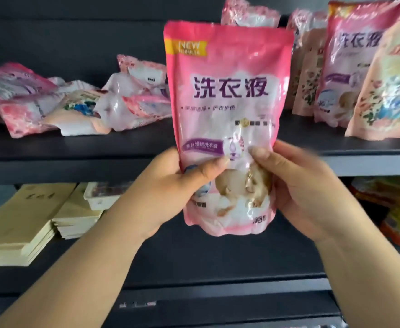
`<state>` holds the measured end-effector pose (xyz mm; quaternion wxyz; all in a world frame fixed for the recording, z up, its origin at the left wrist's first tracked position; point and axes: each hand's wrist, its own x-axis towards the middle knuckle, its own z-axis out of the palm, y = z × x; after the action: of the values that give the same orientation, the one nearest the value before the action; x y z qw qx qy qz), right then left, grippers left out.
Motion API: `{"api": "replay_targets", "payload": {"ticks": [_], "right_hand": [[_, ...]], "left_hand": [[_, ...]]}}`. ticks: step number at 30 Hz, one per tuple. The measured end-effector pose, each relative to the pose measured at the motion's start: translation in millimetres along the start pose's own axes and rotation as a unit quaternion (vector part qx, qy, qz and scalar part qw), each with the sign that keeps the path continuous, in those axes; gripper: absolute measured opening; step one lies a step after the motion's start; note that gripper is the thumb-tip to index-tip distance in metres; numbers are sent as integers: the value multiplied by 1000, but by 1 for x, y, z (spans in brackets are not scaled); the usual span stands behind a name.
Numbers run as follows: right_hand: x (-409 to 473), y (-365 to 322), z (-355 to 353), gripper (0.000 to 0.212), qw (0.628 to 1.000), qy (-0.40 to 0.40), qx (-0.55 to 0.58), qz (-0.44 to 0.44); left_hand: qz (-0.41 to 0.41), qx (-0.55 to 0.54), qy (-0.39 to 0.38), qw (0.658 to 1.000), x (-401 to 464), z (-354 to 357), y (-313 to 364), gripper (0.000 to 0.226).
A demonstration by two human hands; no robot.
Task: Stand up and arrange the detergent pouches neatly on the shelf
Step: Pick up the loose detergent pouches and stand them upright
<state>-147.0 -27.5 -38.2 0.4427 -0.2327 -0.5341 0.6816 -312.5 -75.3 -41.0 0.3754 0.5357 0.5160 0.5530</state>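
Both hands gripped one pink pouch [227, 110] by its lower half: left hand [170, 190], right hand [296, 185]. Long axis vertical, held near, in front of the shelf [123, 147]. Standing row [350, 79] far right, so right hand was nearer; fallen pile [71, 102] far left.

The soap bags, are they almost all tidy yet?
Not yet. A few bags already stand upright on the right of the shelf. Both the left hand and right hand hold one pink bag. The floppy pile on the left still needs standing.
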Motion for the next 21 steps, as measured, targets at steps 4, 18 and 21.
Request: {"api": "replay_targets", "payload": {"ticks": [4,18,21], "right_hand": [[31,-50,1,27,990,34,-34,-133],[163,-99,-69,39,941,198,-221,-165],[181,-87,-85,34,934,215,-248,-145]], "left_hand": [[97,-27,-11,995,47,8,37,28],[90,-46,22,995,201,46,48,38],[50,-56,19,997,219,51,31,35]]}}
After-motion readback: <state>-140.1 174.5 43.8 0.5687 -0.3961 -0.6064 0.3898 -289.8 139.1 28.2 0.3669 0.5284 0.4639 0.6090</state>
